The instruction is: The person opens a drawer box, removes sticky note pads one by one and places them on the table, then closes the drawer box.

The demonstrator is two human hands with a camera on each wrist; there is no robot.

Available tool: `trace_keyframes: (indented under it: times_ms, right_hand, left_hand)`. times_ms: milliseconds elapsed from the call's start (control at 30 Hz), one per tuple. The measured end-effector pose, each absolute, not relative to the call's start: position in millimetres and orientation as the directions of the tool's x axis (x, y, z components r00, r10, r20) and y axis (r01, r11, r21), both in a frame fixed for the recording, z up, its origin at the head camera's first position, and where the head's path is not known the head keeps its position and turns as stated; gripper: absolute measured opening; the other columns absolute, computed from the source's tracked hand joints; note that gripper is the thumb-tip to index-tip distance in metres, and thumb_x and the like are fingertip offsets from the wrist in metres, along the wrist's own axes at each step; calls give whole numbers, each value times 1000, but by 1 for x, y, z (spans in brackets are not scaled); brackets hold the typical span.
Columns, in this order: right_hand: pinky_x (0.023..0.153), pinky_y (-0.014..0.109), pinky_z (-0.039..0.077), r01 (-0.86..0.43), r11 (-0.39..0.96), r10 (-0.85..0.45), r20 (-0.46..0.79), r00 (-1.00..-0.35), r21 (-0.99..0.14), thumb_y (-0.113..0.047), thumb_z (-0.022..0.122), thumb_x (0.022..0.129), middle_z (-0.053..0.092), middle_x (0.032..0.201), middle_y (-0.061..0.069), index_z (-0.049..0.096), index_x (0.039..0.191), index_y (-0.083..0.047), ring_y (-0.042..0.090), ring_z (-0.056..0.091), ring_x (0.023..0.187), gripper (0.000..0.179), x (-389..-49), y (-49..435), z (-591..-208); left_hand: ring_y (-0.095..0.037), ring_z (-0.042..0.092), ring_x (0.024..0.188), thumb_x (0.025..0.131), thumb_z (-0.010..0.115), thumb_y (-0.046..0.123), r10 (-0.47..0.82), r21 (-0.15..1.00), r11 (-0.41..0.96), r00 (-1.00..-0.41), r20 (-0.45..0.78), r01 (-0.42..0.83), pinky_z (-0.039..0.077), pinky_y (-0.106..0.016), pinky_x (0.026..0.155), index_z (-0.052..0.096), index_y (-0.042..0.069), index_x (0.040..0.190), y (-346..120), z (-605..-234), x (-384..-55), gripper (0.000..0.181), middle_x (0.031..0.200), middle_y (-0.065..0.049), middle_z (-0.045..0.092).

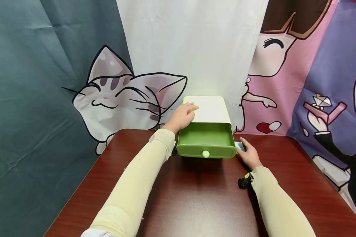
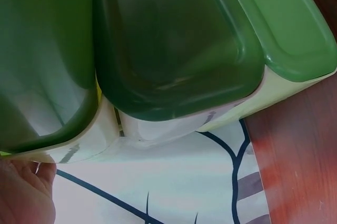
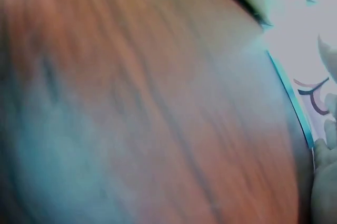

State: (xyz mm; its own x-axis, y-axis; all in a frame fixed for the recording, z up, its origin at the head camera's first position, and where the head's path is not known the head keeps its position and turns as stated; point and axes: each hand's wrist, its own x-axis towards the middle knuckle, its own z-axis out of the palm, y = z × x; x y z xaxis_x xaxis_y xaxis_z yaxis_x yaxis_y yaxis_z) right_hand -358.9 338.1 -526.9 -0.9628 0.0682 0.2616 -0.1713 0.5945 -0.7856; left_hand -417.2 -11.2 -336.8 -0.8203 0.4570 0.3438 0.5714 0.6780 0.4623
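Observation:
A pale-green and white drawer box (image 1: 212, 110) stands at the back of the table, its top green drawer (image 1: 206, 133) pulled out with the inside bare. A round pale knob (image 1: 206, 154) sits on that drawer's front. My left hand (image 1: 182, 115) rests on the box's top at its left edge, fingers stretched forward. In the left wrist view, that hand (image 2: 26, 192) is at the lower left, near the stacked green drawer fronts (image 2: 179, 50). Beside the box's right side, my right hand (image 1: 250, 154) holds a small light-blue and white item (image 1: 239, 145) between thumb and fingers.
The dark red-brown table (image 1: 195, 204) stretches in front of the box. Behind its back edge hangs a printed curtain (image 1: 192, 42) with cartoon figures. A black wrist camera (image 1: 244, 181) sits at the right cuff, close over the table.

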Motion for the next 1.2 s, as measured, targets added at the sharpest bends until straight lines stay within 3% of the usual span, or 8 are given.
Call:
trace_keyframes:
  times_ms: [133, 233, 400, 500, 733, 1033, 1200]
  right_hand:
    - [119, 46, 23, -189, 324, 214, 266, -940, -927, -18, 66, 99, 34, 159, 22, 34, 155, 0, 35, 29, 149, 68, -351, 333, -525]
    - [121, 39, 21, -197, 145, 326, 234, -916, -970, -15, 66, 99, 35, 160, 17, 36, 155, -3, 27, 26, 151, 65, -346, 330, -523]
    - [120, 43, 24, -251, 16, 431, 233, -872, -968, -10, 67, 97, 40, 156, 21, 42, 151, 1, 28, 33, 148, 60, -329, 321, -511]
    - [118, 44, 27, -308, 11, 462, 278, -842, -951, -7, 67, 97, 45, 151, 26, 48, 146, 6, 30, 38, 145, 54, -317, 313, -502]
    - [105, 21, 41, -402, 70, 457, 387, -801, -913, -4, 66, 96, 54, 140, 29, 56, 137, 8, 21, 53, 132, 44, -305, 298, -502]
    - [99, 19, 45, -501, 60, 434, 474, -766, -864, 3, 65, 95, 58, 132, 33, 60, 132, 10, 19, 62, 119, 37, -318, 293, -516]
    - [96, 20, 48, -543, 99, 405, 532, -743, -834, 8, 64, 94, 64, 123, 30, 60, 126, 16, 15, 66, 112, 33, -308, 283, -492]
  left_hand:
    - [-21, 28, 150, 99, 35, 28, 466, 451, 681, -816, 342, 577, 18, -38, 121, 57, 22, 145, -12, -336, -416, 51, 158, -1, 42]
    - [-22, 29, 150, 100, 35, 28, 481, 435, 683, -809, 337, 587, 19, -40, 121, 56, 21, 145, -12, -335, -416, 50, 158, -2, 41]
    - [-22, 32, 148, 99, 34, 29, 501, 405, 688, -798, 334, 602, 21, -40, 120, 56, 21, 145, -10, -335, -418, 51, 158, -2, 42]
    - [-21, 32, 148, 99, 34, 29, 504, 397, 690, -796, 336, 605, 21, -40, 120, 56, 20, 145, -10, -335, -419, 51, 157, -2, 42]
    - [-22, 33, 148, 98, 34, 29, 492, 396, 698, -802, 339, 596, 22, -40, 120, 55, 20, 145, -12, -336, -417, 53, 157, -2, 42]
    - [-21, 34, 147, 96, 33, 30, 490, 387, 702, -800, 347, 598, 23, -38, 120, 57, 19, 144, -13, -338, -417, 54, 156, -4, 44]
    - [-22, 35, 147, 95, 34, 29, 487, 392, 698, -798, 354, 599, 23, -39, 119, 57, 19, 143, -12, -337, -417, 54, 156, -4, 44]
